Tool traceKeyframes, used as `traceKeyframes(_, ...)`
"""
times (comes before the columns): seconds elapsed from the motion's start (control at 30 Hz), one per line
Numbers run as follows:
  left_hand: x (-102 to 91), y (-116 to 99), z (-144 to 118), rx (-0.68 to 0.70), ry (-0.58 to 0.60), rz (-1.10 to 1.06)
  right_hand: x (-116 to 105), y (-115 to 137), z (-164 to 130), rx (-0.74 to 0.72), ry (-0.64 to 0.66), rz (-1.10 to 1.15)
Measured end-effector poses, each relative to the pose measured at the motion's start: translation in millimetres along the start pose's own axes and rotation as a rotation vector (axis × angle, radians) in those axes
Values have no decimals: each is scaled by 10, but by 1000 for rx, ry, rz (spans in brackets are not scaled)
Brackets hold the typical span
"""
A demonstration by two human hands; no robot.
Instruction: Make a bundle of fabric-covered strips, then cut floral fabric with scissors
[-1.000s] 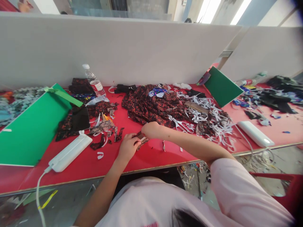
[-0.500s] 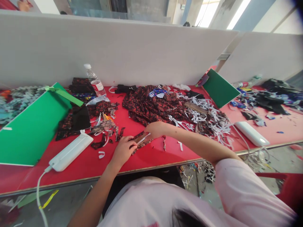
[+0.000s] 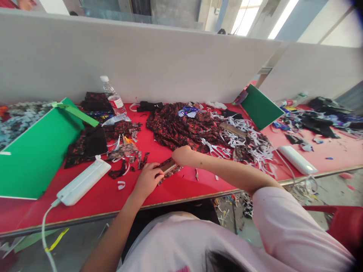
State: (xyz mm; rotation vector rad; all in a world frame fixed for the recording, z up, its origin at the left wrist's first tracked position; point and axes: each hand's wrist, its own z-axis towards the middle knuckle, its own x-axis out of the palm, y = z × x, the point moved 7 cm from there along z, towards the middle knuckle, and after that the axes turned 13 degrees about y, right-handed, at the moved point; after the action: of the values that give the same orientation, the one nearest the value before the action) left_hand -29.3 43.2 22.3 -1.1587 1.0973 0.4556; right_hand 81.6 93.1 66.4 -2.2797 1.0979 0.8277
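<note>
Patterned fabric scrap (image 3: 168,166) (small) pinched between left hand (image 3: 147,179) and right hand (image 3: 183,155).

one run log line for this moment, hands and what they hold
left hand: holds fabric piece | right hand: pinches its far end | surface: red table | nearby: scissors, white device

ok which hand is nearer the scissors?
Right. The right hand is on the fabric strip, just left of the scissors. The left hand holds the strip's other end, farther left and nearer the table edge.
</note>
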Motion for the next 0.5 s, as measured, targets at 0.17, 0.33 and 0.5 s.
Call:
traceKeyframes(0.17, 4, 3, 3, 1, 3, -4, 43, -15, 104, 2, 10, 2)
traceKeyframes(0.33, -6, -2, -3, 4, -8, -6, 61, -1, 164, 21, 3, 9)
traceKeyframes(0.5, -5, -7, 0, 5, 1, -2, 90, 17, 193, -26, -52, 27)
